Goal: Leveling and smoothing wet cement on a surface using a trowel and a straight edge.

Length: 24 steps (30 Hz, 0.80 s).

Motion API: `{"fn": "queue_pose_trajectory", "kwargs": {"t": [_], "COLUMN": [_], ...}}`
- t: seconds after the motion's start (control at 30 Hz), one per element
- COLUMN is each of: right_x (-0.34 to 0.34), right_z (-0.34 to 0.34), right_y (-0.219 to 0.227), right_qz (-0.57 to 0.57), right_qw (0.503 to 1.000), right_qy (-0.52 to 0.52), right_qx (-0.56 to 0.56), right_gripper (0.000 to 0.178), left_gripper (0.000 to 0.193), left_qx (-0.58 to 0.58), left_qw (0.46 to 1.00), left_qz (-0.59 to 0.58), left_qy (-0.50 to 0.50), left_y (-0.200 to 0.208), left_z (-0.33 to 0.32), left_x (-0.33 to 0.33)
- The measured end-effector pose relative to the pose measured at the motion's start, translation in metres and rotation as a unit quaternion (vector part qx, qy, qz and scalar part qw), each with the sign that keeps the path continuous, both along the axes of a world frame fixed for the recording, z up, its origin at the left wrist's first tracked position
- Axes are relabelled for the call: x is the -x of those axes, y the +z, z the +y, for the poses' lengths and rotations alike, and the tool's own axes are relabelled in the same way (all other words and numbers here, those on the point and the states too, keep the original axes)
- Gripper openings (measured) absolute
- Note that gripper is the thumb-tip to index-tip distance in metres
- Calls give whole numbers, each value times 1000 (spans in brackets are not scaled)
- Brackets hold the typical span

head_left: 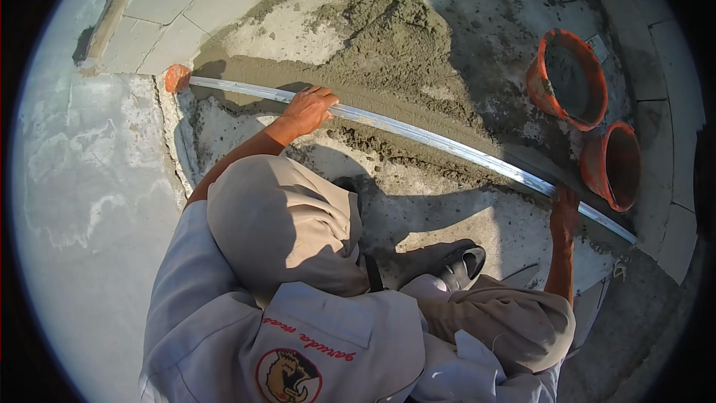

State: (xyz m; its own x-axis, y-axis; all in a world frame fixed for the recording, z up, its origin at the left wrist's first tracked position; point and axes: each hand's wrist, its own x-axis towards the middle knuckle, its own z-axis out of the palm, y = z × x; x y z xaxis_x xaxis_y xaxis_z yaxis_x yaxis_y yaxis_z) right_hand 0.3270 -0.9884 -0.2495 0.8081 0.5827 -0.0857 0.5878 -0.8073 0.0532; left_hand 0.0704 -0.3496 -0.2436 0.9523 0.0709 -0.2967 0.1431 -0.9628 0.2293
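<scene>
A long aluminium straightedge (pixel 440 148) spans the floor from left to right and lies along a strip of wet mortar (pixel 418 121). My left hand (pixel 309 110) is closed over its left part. Further right, my right hand (pixel 564 213) grips it near the right end, with the fingers over the top. The bar's left tip meets an orange-red brick piece (pixel 177 78) at the edge of the slab. Beyond the bar, rough grey mortar (pixel 395 37) is heaped up, and crumbs of it lie along the near side.
Two orange buckets stand at the right: one bucket (pixel 535 86) has grey mortar inside, the other bucket (pixel 593 172) is tilted. Grey blocks form low walls at the far left (pixel 179 48) and right (pixel 652 130). A smooth concrete slab (pixel 89 172) lies left. My sandalled foot (pixel 464 265) is close below.
</scene>
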Motion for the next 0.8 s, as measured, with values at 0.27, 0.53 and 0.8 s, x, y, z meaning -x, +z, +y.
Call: {"fn": "queue_pose_trajectory", "kwargs": {"t": [0.27,0.53,0.8], "right_x": [17,22,-2], "right_z": [-16,-13,11], "right_y": [5,30,10], "right_qz": [-3,-3,-53], "right_qw": [1000,998,998], "right_qy": [2,-44,-8], "right_qx": [15,-43,-12], "right_gripper": [48,52,52], "left_gripper": [38,35,36], "left_qx": [-1,-1,-44], "left_qw": [999,998,998], "left_qz": [-1,-60,-41], "left_qy": [-54,-37,-25], "left_y": [5,27,3], "left_z": [-15,-12,6], "left_x": [20,14,-23]}}
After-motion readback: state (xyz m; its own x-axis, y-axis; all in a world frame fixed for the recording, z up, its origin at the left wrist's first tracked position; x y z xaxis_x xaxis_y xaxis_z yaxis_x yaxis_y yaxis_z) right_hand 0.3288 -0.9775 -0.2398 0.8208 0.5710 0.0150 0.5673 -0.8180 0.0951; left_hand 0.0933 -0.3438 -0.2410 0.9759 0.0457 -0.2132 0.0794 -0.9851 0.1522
